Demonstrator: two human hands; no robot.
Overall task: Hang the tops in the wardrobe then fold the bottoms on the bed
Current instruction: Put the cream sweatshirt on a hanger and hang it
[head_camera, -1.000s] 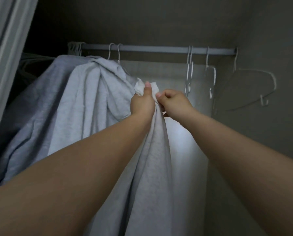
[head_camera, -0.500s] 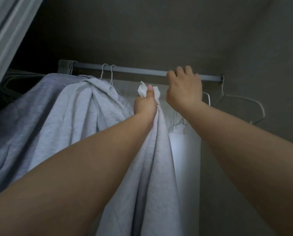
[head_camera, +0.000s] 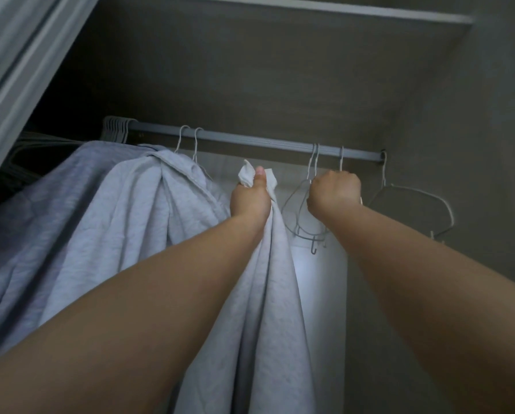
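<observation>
Light grey top [head_camera: 259, 294]: bunched, hanging below the wardrobe rail [head_camera: 265, 142], gripped at its upper end by the left hand [head_camera: 250, 198], thumb up. Right hand [head_camera: 334, 191]: fist curled round a white wire hanger [head_camera: 302, 216] hooked on the rail. Grey hooded tops [head_camera: 101, 219]: hung at left. Empty hanger [head_camera: 414, 201]: far right.

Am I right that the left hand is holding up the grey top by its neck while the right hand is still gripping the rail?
Not quite. The head view shows the right hand below the rail, closed on a white hanger. The left hand does hold up the grey top.
</observation>
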